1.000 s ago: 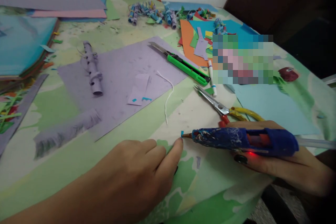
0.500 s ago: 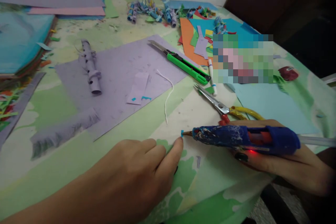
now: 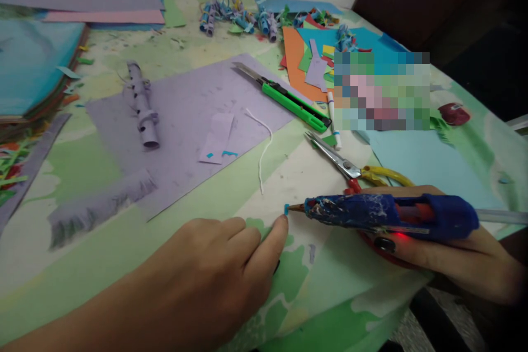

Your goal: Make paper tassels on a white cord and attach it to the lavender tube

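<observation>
My right hand (image 3: 445,258) is wrapped round a blue hot glue gun (image 3: 355,212), its red light glowing and a clear glue stick (image 3: 501,216) out of the back. The nozzle touches or nearly touches a tiny blue piece of paper (image 3: 286,209). That scrap sits at the tip of my left hand's (image 3: 235,269) index finger; the other fingers are curled in. Whether the scrap rests on the table or on the finger, I cannot tell. Just behind the glue gun lie scissors (image 3: 336,159) with yellow and red handles, partly hidden. A white string (image 3: 269,148) curves on the table beyond my left hand.
A green utility knife (image 3: 292,103) and a rolled purple paper tube (image 3: 144,107) lie on a purple sheet (image 3: 177,88). Fringed purple paper (image 3: 101,206) is at left. A white marker (image 3: 333,121), coloured paper (image 3: 291,60) and curled paper pieces (image 3: 264,22) lie farther back.
The glue gun has shifted slightly to the right, its nozzle a little back along the blue scrap. My left hand has stayed in place.
</observation>
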